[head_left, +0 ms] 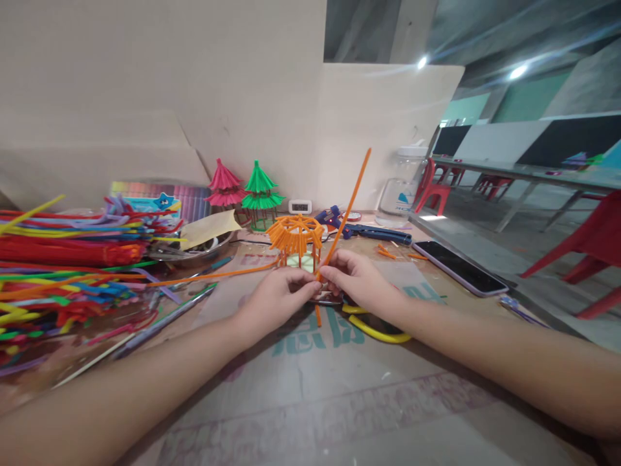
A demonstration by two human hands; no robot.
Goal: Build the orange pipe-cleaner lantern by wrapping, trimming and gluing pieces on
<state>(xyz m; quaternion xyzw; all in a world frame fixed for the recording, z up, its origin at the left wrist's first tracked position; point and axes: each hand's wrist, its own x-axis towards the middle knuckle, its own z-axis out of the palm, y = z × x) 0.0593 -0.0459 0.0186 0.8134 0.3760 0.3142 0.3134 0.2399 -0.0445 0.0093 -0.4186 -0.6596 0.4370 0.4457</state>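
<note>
My right hand (356, 278) is closed in a pinch on an orange pipe cleaner (352, 200), whose long end points up and to the right. Close beside it, my left hand (284, 291) pinches at the same spot, fingertips nearly touching the right ones. A short orange end hangs below the fingers. Just behind my hands stands a small orange pavilion of pipe cleaners (295, 234), with a flared roof on thin posts. Another orange pipe cleaner (213, 275) runs left from near the pavilion. Yellow-handled scissors (381, 331) lie under my right wrist.
Bundles of coloured pipe cleaners (72, 252) fill the left side. Pink (226, 184) and green (262, 191) pavilions stand behind, near a metal bowl (194, 255). A blue glue gun (334, 219), a phone (460, 266) and a clear bottle (402, 188) are at the right.
</note>
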